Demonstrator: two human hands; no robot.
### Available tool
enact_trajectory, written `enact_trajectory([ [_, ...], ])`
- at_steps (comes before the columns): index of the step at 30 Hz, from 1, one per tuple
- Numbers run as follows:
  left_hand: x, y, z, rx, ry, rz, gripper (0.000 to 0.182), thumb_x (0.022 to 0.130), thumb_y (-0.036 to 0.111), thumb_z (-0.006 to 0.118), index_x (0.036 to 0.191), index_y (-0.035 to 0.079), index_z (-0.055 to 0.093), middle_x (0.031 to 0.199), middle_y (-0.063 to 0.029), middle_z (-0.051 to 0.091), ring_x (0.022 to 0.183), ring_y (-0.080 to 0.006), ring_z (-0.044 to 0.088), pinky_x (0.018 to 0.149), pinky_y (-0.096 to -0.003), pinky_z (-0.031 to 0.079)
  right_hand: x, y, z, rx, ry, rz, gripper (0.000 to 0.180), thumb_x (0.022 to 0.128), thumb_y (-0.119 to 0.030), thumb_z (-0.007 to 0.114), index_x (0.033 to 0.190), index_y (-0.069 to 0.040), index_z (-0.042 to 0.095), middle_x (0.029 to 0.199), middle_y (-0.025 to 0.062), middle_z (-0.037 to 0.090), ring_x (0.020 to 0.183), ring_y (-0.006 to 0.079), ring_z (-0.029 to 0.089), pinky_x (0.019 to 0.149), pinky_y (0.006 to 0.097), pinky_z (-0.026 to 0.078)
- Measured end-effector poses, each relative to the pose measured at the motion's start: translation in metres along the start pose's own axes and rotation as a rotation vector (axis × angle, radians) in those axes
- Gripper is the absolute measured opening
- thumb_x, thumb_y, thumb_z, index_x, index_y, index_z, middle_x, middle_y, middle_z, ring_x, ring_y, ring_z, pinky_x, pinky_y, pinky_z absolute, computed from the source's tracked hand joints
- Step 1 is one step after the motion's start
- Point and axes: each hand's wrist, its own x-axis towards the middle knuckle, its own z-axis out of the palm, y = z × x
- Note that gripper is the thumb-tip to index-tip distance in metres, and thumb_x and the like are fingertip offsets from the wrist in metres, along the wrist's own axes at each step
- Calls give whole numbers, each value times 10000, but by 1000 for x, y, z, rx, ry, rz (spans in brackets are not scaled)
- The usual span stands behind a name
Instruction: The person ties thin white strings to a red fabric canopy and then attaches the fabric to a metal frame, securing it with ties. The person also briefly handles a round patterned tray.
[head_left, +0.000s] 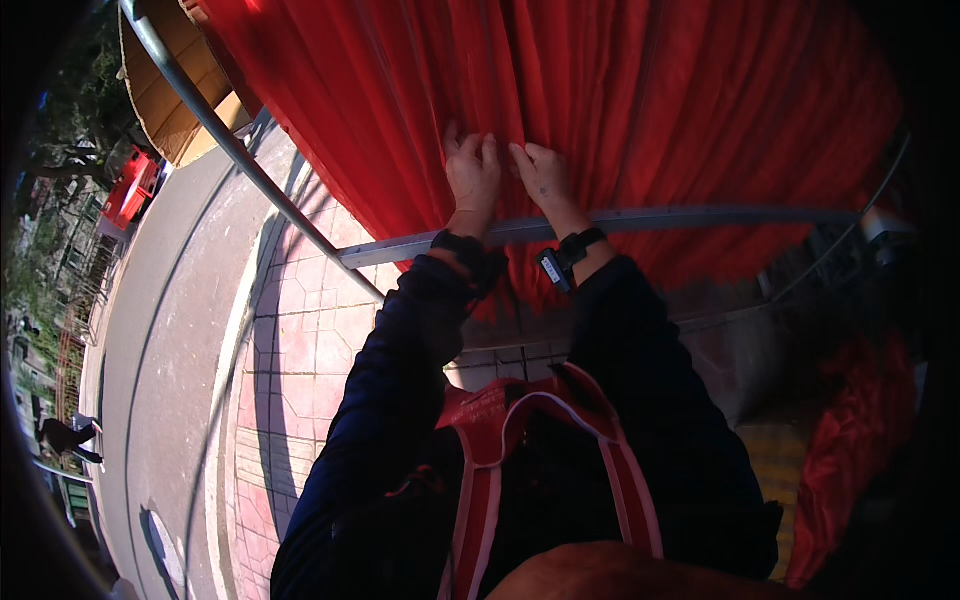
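A large sheet of red pleated fabric (600, 97) spreads before me, its folds running away from my body. My left hand (474, 171) reaches over a metal crossbar (660, 219), fingers bent and pinching a fold. Close beside it, my right hand (546, 174) pinches the fabric between thumb and fingers. The fingertips are partly hidden in the folds. Both forearms pass above the crossbar, and the fabric's loose edge hangs beneath it. Each wrist wears a black strap; a small labelled device (555, 268) sits on the right one.
A curved metal tube (225, 142) meets the crossbar at left. Beyond it are a cardboard sheet (169, 82), pink paving (300, 337) and a road (161, 360) with a red vehicle (131, 187). A person (71, 439) is far left. More red fabric (847, 457) lies at lower right.
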Motion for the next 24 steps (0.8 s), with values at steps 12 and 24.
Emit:
enact_trajectory([
  [12, -3, -27, -36, -117, 197, -75, 247, 903, 157, 592, 989, -63, 663, 1152, -217, 613, 1028, -348, 605, 899, -354, 471, 5, 19, -6, 540, 157, 359, 331, 974, -259, 531, 1021, 55, 625, 841, 113, 656, 730, 209, 692, 636, 294, 584],
  [24, 4, -41, -72, -97, 360, -133, 180, 905, 109, 579, 977, -28, 670, 1034, -152, 648, 947, -277, 621, 852, -324, 487, 4, 14, -20, 727, 408, 352, 391, 979, -271, 520, 1155, 76, 565, 949, 160, 654, 782, 252, 695, 689, 313, 591],
])
